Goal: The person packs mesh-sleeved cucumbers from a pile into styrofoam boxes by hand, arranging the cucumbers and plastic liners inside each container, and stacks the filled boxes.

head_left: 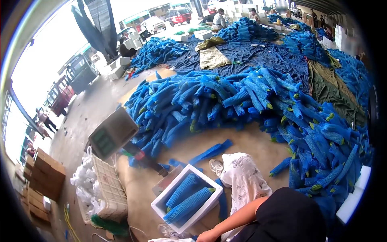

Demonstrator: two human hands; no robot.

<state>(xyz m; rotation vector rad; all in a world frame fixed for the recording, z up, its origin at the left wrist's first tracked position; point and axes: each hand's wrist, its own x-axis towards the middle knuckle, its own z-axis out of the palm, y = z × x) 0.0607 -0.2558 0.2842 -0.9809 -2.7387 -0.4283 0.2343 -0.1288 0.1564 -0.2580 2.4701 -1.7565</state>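
My right hand reaches down to the bottom edge, where its fingers are cut off. A bit of blue shows beside it, too little to name. My left hand is out of sight. Just beyond the right hand, a white foam box rests tilted in view on what looks like the platform of a weighing scale, whose display head stands up to the left. Inside lie long blue net-sleeved vegetables, with a yellow-green tip showing on one.
A big heap of blue net-sleeved vegetables curves around the front and right. To the left stands a crate with white plastic bags, beside cardboard boxes. White foam pieces are at right. Other people sit farther back.
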